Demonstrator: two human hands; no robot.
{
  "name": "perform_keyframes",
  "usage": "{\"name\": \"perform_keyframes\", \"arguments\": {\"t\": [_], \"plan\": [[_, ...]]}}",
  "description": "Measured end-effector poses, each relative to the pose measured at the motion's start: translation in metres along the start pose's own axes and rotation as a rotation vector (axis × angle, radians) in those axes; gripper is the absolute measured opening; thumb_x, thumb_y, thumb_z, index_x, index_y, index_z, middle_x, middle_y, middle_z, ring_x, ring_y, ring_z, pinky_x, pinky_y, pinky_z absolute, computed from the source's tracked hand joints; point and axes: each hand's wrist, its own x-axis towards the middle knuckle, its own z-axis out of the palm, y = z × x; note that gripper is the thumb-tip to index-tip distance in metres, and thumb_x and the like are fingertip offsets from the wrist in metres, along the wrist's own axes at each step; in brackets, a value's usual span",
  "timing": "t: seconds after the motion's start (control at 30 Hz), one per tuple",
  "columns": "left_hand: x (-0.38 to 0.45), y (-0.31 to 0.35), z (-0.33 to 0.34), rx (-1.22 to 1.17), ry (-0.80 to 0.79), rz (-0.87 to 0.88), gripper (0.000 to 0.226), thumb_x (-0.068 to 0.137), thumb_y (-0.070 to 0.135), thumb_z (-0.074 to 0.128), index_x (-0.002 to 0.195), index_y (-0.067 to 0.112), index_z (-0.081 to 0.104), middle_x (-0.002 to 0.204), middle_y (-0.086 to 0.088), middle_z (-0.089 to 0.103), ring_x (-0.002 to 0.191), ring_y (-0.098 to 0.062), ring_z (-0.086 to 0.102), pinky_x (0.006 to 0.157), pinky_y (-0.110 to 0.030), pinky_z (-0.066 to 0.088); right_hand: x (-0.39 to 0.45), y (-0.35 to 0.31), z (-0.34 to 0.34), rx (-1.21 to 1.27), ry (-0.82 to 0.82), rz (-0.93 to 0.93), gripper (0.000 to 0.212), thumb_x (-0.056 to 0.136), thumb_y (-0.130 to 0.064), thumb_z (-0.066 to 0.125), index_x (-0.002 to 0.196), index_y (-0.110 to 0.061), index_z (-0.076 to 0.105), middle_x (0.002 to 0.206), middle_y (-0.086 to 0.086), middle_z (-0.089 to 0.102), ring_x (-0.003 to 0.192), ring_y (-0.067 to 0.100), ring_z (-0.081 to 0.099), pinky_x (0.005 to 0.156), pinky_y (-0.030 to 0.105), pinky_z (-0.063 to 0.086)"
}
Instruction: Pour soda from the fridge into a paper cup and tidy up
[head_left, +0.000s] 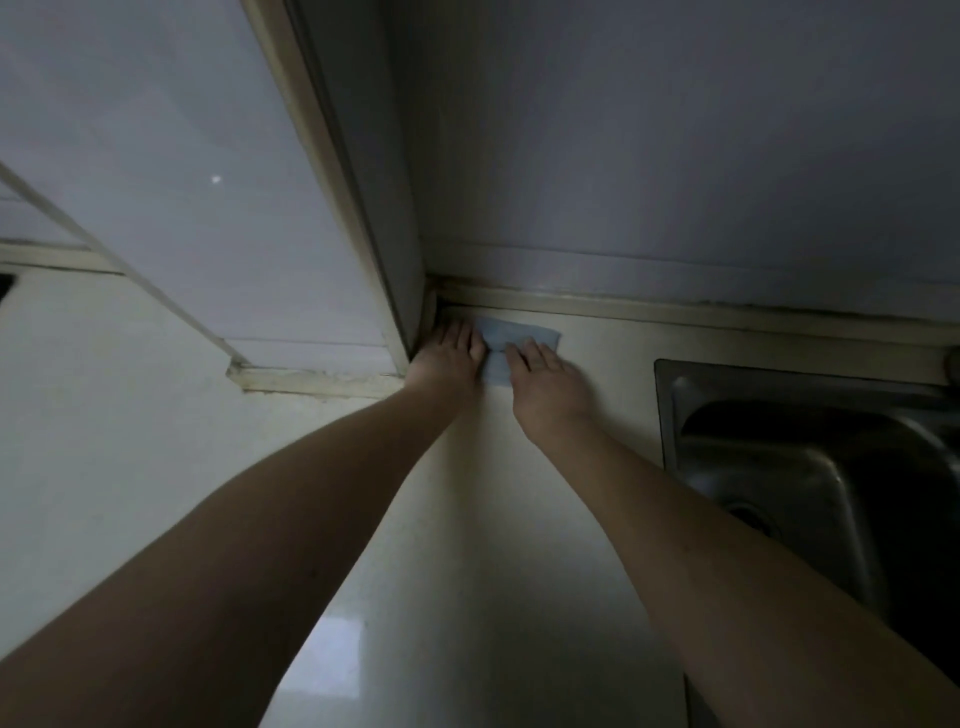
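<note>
Blue cloth (511, 345) flat on counter (467, 519) in the back corner, between both hands. Left hand (449, 358) flat, fingers straight, touching its left edge; right hand (545, 382) flat, fingers pressing on its near right part. Sink (810, 457) right of right hand.

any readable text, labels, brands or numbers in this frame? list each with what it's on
None readable.
Blue cloth under the left hand and right hand: plain, no print or tag showing.
Countertop, wall and steel sink: no marks or labels visible; the frame is dim.
</note>
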Motion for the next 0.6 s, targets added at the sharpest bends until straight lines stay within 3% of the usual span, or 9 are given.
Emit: {"name": "perform_keyframes", "arguments": {"t": [0.47, 0.6], "plan": [[0.012, -0.005, -0.016, -0.028, -0.049, -0.036, 0.061, 0.102, 0.023, 0.029, 0.154, 0.007, 0.000, 0.162, -0.014, 0.000, 0.148, -0.033, 0.004, 0.118, -0.042, 0.014, 0.022, 0.022, 0.001, -0.040, 0.054, -0.090, 0.057, 0.100, -0.022, 0.030, 0.152, -0.022, 0.009, 0.161, 0.003, 0.006, 0.147, 0.020, 0.009, 0.116, 0.036, 0.016], [0.013, -0.005, -0.029, -0.029, 0.022, 0.006, 0.054, 0.102, 0.029, 0.031, 0.150, 0.007, 0.021, 0.154, -0.016, 0.027, 0.138, -0.033, 0.028, 0.111, -0.040, 0.025, 0.009, 0.018, -0.012, -0.017, 0.209, -0.095, 0.050, 0.100, -0.031, 0.034, 0.147, -0.015, 0.032, 0.153, 0.010, 0.032, 0.138, 0.025, 0.032, 0.109, 0.037, 0.024]]}}
